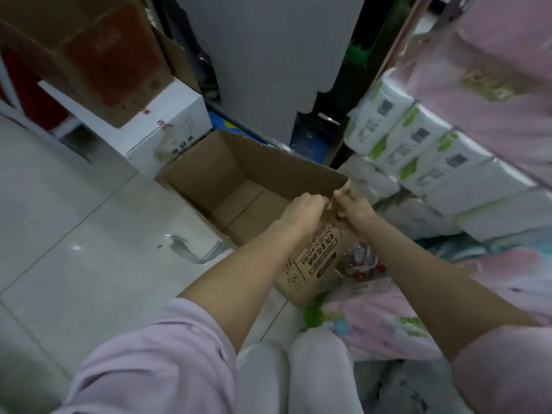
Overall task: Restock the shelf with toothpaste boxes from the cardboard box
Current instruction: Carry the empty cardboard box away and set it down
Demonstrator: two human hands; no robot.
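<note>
**Both hands on near corner of open cardboard box, no toothpaste boxes visible**

Cardboard box (pixel 239 186) sits on the tiled floor (pixel 74 234), top open, inside looks empty: only the bare bottom flaps show. Landmark for everything below = this box.

- Left hand (pixel 301 212): at the box's near-right corner, fingers curled over the rim edge from the inside. Grip closed on the box wall.
- Right hand (pixel 355 209): at the same corner, just right of the left hand, fingers pinching the rim/flap from the outside. Grip closed on the box too. The hands nearly touch; exact finger placement is blurred.
- Printed label (pixel 319 252) on the box's near outer wall, under the left wrist, text upside down from this view.
- Toothpaste boxes: none that I can tell, in the box or around it.
- Shelf (pixel 352 138): right of the box, dark upright post, stacked with white-and-green tissue packs (pixel 418 144); pink packs (pixel 493 70) above those.
- White carton (pixel 167 127) just behind-left of the box, with a brown carton (pixel 98 55) above it.
- Grey panel (pixel 268 61) stands behind the box.
- Torn strip of tape or plastic (pixel 191 249) on the floor, left of the box's near wall.
- Crumpled wrappers (pixel 358 261) right of the box's near corner, below the right forearm; pink-and-green bag (pixel 373 321) nearer the person.
- Lilac sleeves (pixel 155 360) pushed up past the elbows, white trousers (pixel 298 377) at bottom.
</note>
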